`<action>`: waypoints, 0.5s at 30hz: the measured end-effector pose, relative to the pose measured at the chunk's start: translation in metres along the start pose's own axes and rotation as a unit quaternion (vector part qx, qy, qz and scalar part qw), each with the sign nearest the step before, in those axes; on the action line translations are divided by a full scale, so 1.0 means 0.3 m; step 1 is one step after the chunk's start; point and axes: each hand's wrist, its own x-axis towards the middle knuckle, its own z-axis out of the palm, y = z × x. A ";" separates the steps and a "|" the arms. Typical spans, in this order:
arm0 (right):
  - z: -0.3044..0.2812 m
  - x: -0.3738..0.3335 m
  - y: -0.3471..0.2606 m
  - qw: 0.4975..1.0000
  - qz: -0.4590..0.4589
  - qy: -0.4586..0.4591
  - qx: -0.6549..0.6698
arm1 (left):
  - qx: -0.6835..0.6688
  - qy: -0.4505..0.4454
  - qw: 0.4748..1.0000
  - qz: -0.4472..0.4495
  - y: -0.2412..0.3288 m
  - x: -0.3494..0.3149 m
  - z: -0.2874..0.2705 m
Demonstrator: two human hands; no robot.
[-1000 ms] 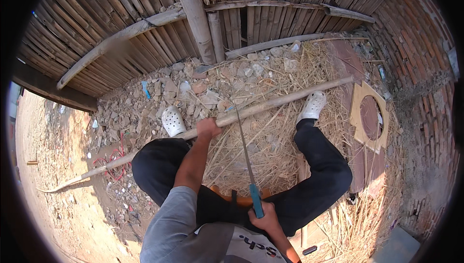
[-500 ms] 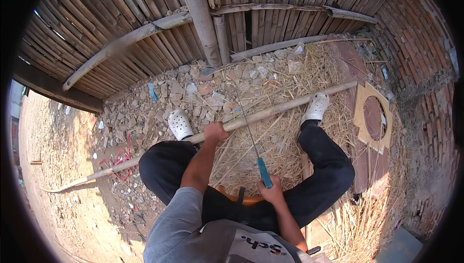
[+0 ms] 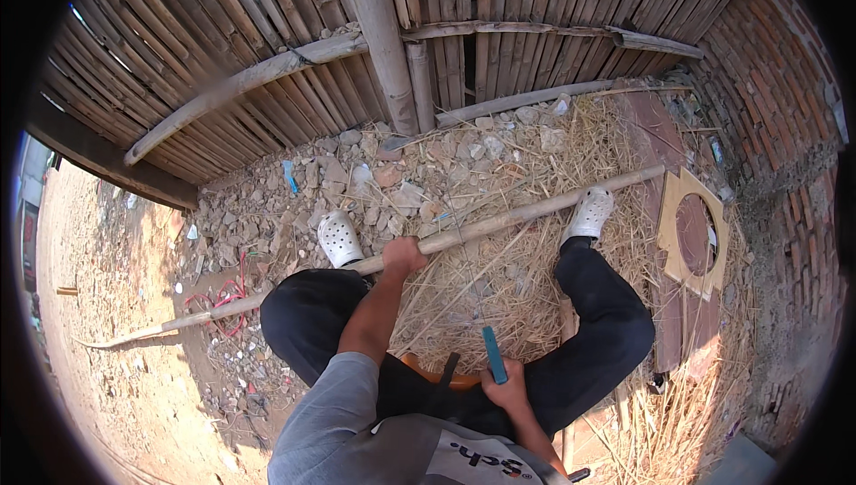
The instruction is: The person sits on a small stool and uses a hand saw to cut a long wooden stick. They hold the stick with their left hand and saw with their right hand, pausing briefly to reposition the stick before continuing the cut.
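Note:
A long pale wooden pole (image 3: 535, 210) lies slantwise before me, from the lower left to the right, raised near my feet. My left hand (image 3: 404, 256) is wrapped around it beside my left shoe. In my right hand (image 3: 506, 385), close to my lap, is the blue-green handle of a handsaw (image 3: 493, 356). Its thin blade, seen nearly edge-on, points away from me and crosses the pole to the right of my left hand. How deep it sits in the wood cannot be made out.
White clogs (image 3: 339, 239) are on my feet, the right one against the pole. Straw and broken stones (image 3: 392, 200) cover the ground. A bamboo wall (image 3: 294, 93) stands ahead, a brick wall (image 3: 785, 137) at right. A board with a round hole (image 3: 670, 217) lies at right, red cord (image 3: 234, 293) at left.
The saw and my right hand have drawn back toward my body. My left hand keeps its grip on the pole. The whole view has shifted slightly.

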 end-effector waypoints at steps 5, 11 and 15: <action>0.000 -0.038 -0.040 1.000 -0.014 0.007 -0.010 | 0.001 0.014 1.000 0.010 0.012 -0.040 0.034; 0.114 0.305 -0.041 0.999 0.028 0.011 0.031 | 0.007 0.009 1.000 0.015 0.009 0.038 -0.077; 0.066 0.048 0.006 0.999 -0.020 0.024 0.030 | -0.007 -0.002 1.000 0.005 -0.055 0.037 -0.011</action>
